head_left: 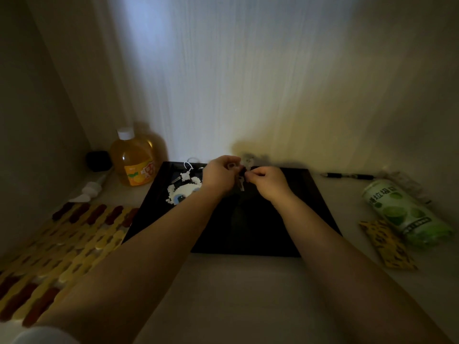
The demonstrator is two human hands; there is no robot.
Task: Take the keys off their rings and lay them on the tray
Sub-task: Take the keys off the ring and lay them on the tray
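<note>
Hands [244,178] over tray [310,194]; bottle [133,161] behind

Two bare forearms enter from the lower edge of the view. Both are uncovered from elbow region to wrist; no watch, bracelet or ring is discernible in the dim light. The left hand [218,176] and the right hand [269,181] are bare, without gloves. Fingernail detail is too dark to resolve. A pale, light-coloured sleeve [42,335] edge shows at the lower left corner, at the upper end of the left arm. No corresponding sleeve is visible on the right arm.
</note>
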